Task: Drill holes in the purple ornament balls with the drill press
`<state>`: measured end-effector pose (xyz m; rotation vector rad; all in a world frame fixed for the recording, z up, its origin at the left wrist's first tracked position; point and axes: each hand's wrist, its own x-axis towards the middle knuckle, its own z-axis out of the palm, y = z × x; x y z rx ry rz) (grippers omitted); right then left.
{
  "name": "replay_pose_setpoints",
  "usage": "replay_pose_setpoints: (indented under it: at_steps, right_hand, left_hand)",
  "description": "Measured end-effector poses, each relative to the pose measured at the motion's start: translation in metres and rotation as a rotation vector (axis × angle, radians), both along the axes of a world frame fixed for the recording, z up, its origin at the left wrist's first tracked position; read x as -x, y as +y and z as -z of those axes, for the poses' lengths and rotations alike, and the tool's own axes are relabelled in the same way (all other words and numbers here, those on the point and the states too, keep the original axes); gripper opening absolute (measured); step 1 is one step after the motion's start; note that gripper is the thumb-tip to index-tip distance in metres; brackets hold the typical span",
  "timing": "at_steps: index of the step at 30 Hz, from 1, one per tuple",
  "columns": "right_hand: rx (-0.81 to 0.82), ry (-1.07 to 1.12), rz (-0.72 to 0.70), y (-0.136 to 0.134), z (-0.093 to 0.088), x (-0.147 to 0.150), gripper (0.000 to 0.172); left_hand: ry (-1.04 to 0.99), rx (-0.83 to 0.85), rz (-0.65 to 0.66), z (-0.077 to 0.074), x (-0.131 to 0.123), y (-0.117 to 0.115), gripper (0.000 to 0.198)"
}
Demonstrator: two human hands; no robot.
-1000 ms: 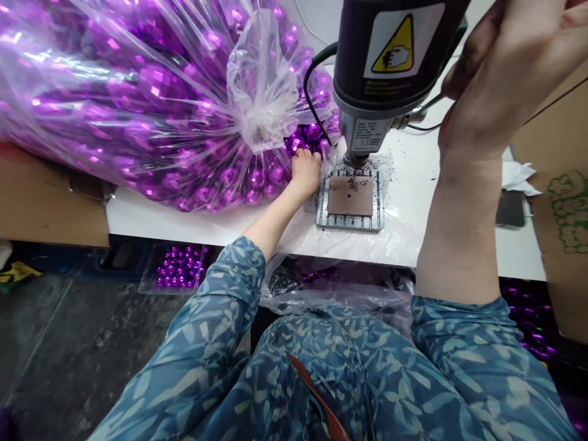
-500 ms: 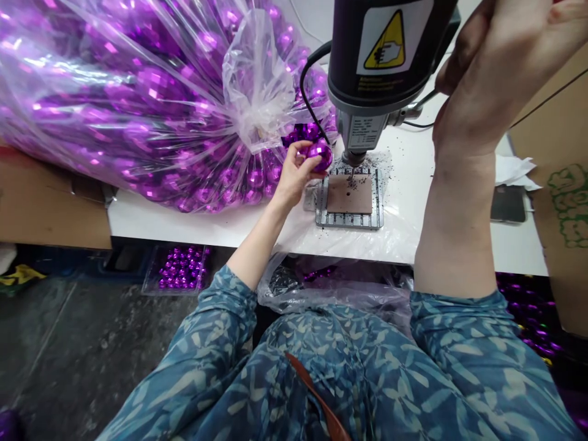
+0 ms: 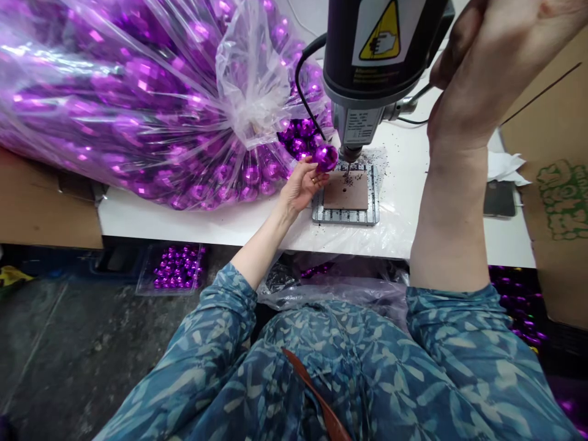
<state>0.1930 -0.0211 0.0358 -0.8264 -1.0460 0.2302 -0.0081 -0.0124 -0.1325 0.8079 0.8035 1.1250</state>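
Note:
A shiny purple faceted ball (image 3: 326,157) rests in the fingertips of my left hand (image 3: 304,185), whose palm is turned up. The ball is just left of the chuck (image 3: 351,153) of a bench drill press (image 3: 374,55). Under the thin drill bit lies a brown square board (image 3: 353,195) with a small dark hole, on a slotted metal base (image 3: 316,214). At the upper right my right hand (image 3: 478,67) is closed round the press's lever (image 3: 420,95); its fingertips are partly hidden.
A big clear plastic bag (image 3: 138,122) full of purple balls fills the upper left. Dark shavings are scattered around the base. A phone (image 3: 500,199) and white tissue (image 3: 505,166) lie at right. Below the table edge stands a clear tub (image 3: 169,285) of small purple balls.
My left hand has turned palm up and brought the ball slightly right, away from the bag opening and closer to the chuck. My right hand keeps its grip on the lever.

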Motion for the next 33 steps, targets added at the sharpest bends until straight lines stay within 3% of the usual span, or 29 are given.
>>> replay_pose_setpoints:
  at_steps: [3,5,7,10,14,16,17,20,22,24,26,28,31,33]
  right_hand:
    - [-0.025,0.025,-0.023,0.0,0.0,0.0,0.038]
    - [-0.04,0.037,-0.04,-0.001,-0.001,0.001,0.036]
    - [-0.052,0.051,-0.053,-0.003,-0.002,0.003,0.033]
    - [-0.032,0.08,-0.074,-0.007,-0.003,0.005,0.028]
    - [-0.014,0.094,-0.07,-0.01,-0.004,0.006,0.027]
    - [-0.031,0.07,-0.072,-0.013,-0.006,0.007,0.029]
    - [-0.035,0.054,-0.076,-0.014,-0.006,0.007,0.032]
    - [-0.032,0.005,-0.093,-0.019,-0.008,0.008,0.039]
    - [-0.04,-0.001,-0.095,-0.02,-0.007,0.01,0.04]
    - [-0.06,0.008,-0.09,-0.017,-0.005,0.011,0.036]
    - [-0.073,0.021,-0.081,-0.012,-0.002,0.012,0.032]
    - [-0.066,0.018,-0.07,-0.01,-0.001,0.012,0.035]
    - [-0.028,-0.011,-0.087,-0.013,-0.001,0.014,0.039]
    - [-0.015,-0.027,-0.104,-0.019,-0.001,0.015,0.044]
  left_hand:
    - [-0.03,0.033,0.006,-0.005,0.0,-0.003,0.021]
    - [0.064,0.059,-0.025,-0.002,0.0,0.0,0.013]
    - [0.24,0.015,-0.188,0.004,-0.001,0.005,0.016]
    - [0.536,-0.279,-0.51,0.015,-0.005,0.007,0.026]
    - [0.771,-0.673,-0.718,0.029,-0.009,-0.005,0.012]
    - [0.862,-0.912,-0.678,0.036,-0.013,-0.019,0.009]
    - [0.909,-1.082,-0.571,0.04,-0.018,-0.027,0.012]
    - [1.022,-1.613,-0.031,0.046,-0.043,-0.057,0.017]
    - [1.065,-1.792,0.234,0.047,-0.065,-0.073,0.024]
    - [1.071,-1.851,0.327,0.046,-0.085,-0.085,0.029]
    - [1.007,-1.913,0.266,0.045,-0.095,-0.093,0.028]
    - [0.899,-1.949,0.061,0.043,-0.092,-0.097,0.022]
    - [0.829,-1.82,-0.276,0.041,-0.074,-0.099,0.014]
    - [0.882,-1.733,-0.315,0.04,-0.064,-0.096,0.014]
